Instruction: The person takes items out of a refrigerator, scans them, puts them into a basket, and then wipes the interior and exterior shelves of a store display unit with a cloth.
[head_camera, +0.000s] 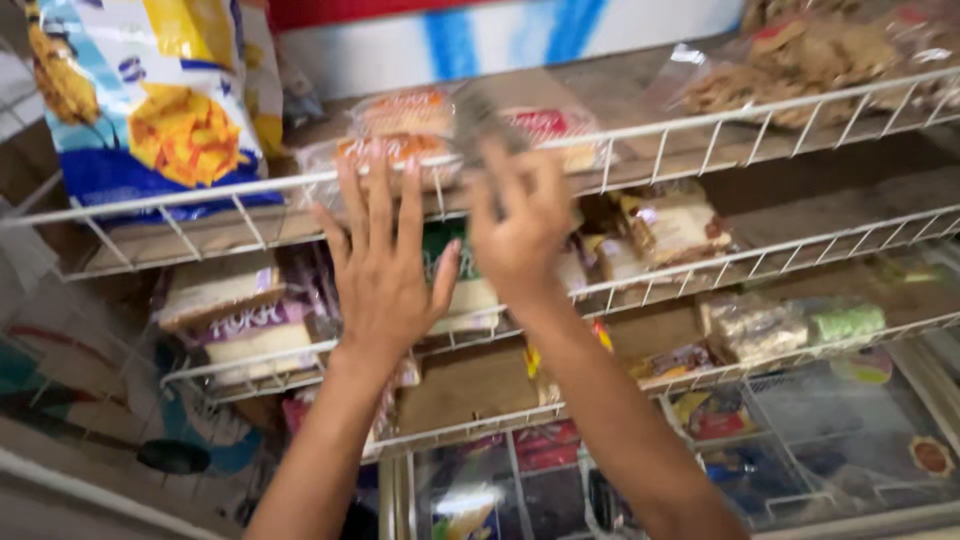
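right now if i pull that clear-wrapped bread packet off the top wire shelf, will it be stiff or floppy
Probably floppy: the bread packet has thin, loose clear wrap. Likely light and easy to crush, since it looks like soft baked goods. The film may be slippery, so the left hand beneath it might help; the right hand is blurred.

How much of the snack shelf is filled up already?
Mostly filled: wrapped snacks sit on every white wire shelf. Right now the right hand holds a blurred packet at the top shelf while the open left hand reaches beside it. Left: a bare cardboard patch lower down.
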